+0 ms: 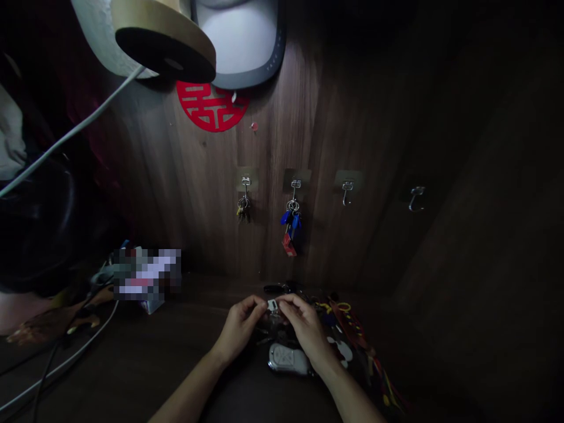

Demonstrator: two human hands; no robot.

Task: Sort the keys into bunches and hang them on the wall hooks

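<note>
My left hand [241,317] and right hand [305,320] both pinch a small white tag [272,305] just beyond the silvery remote fob [288,359]; if either grip slips in this dimness, I could drop it

This looks like a home, perhaps a corner near an entrance or a wardrobe, with a dark wood-grain panel [211,229] bearing a red double-happiness cutout [214,110] of the kind put up in households. A grey-and-white cap [242,44] hangs at the top, and small stick-on hooks [347,192] carry bunches of household keys [244,211], while a remote fob [288,358] and coloured cords [351,320] lie in everyday clutter on the dark desk [207,288].
</note>
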